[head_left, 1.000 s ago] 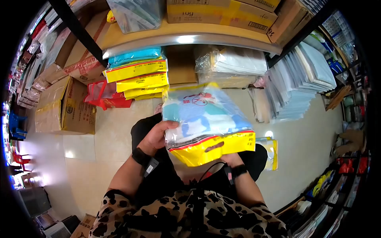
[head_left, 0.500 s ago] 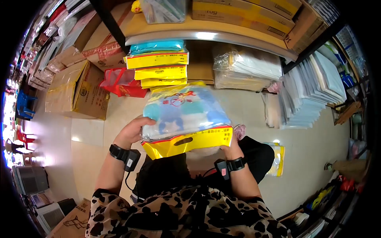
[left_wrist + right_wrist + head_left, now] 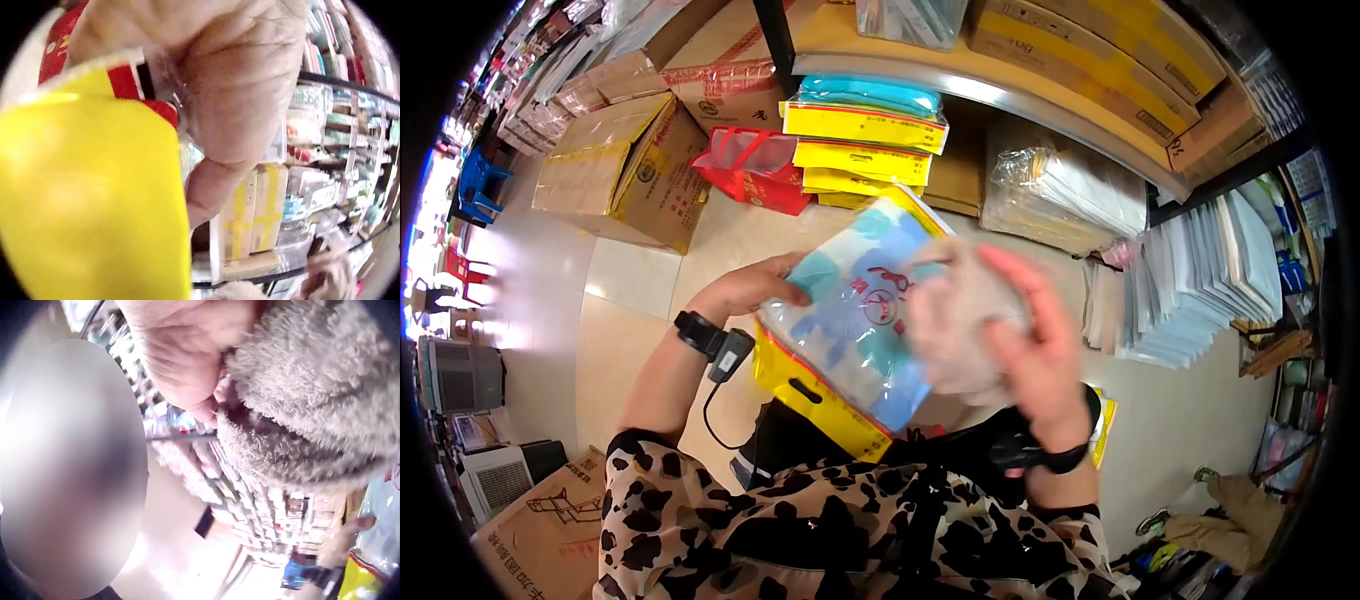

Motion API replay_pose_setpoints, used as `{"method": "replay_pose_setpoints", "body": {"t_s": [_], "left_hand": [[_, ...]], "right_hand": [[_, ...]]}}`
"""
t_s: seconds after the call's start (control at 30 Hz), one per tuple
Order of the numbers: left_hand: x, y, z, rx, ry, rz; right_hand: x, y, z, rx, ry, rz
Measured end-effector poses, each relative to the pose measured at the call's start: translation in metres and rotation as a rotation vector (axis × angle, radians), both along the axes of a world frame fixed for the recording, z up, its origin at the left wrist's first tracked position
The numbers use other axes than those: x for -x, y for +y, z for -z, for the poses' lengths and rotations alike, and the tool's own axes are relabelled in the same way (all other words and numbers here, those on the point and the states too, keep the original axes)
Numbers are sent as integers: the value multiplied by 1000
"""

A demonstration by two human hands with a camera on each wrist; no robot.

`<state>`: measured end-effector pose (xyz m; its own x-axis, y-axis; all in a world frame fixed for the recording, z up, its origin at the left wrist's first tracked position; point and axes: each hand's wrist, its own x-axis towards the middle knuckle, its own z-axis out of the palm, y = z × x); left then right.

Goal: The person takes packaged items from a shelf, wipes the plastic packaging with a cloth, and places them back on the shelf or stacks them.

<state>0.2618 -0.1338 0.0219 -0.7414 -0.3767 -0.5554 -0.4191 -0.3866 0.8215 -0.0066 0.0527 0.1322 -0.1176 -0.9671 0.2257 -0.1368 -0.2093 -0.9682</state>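
My left hand [image 3: 750,288] grips the left edge of a clear package [image 3: 855,310] with blue and white cloth inside and a yellow handle strip [image 3: 815,395]. The package lies tilted over the lap. Its yellow strip [image 3: 94,187] fills much of the left wrist view beside the left hand [image 3: 231,81]. In my right hand [image 3: 1040,350] is a bunched greyish-pink fluffy cloth [image 3: 965,320], held over the package's right side. The right wrist view shows the right hand [image 3: 187,356] pinching the cloth [image 3: 312,394], whose pile is thick.
Yellow-headed packages [image 3: 865,125] stand stacked under a shelf [image 3: 1000,95]. A red bag [image 3: 755,170] and a cardboard box [image 3: 620,175] are at the left. Stacked clear-wrapped packs [image 3: 1200,275] stand at the right. Another package [image 3: 1105,430] lies on the floor beside the right knee.
The right hand has left the package's edge and come up with the fluffy cloth. The package has turned, its yellow strip now slanting down to the right. The left hand keeps its grip.
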Motion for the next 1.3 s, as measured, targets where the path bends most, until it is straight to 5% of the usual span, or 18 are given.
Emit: {"method": "replay_pose_setpoints", "body": {"t_s": [0.1, 0.17, 0.27, 0.43, 0.5, 0.6, 0.7, 0.8, 0.87, 0.97, 1.0, 1.03, 1.13, 1.23, 1.3], "left_hand": [[5, -8, 5, 80, -18, 7], [9, -4, 7, 169, 36, 27], [5, -11, 13, 262, 16, 140], [2, -14, -1, 163, 22, 92], [-4, -11, -2, 102, 20, 66], [-9, -10, -3, 87, 34, -18], [-20, -10, -1, 188, 11, -173], [-53, 8, 15, -19, 195, -607], [-55, 36, 15, -89, 214, -658], [-43, 85, 11, -237, 338, -643], [-26, 93, -3, -148, 95, -587], [-20, 110, -8, -71, 325, -538], [11, 125, -40, 8, 55, -502], [-10, 100, -23, -52, -266, -441], [-8, 101, -27, 66, -92, -547]], "right_hand": [[-59, -25, 49, 128, 763, -34], [-90, -28, 114, 125, 998, -126], [-91, -36, 137, 152, 1132, -82], [-42, -99, 153, -73, 848, 170], [-4, -120, 193, -329, 663, 85], [11, -125, 232, -377, 519, 85], [-3, -106, 206, -476, 633, 142], [-11, -76, 211, -521, 538, 247], [-20, -57, 223, -554, 483, 342], [-32, -37, 226, -489, 342, 342], [-36, -33, 230, -472, 322, 340], [-43, -30, 218, -410, 413, 355], [-56, -24, 178, -205, 640, 363], [-51, -35, 146, -18, 540, 260], [-54, -51, 107, 60, 597, 175]]}}
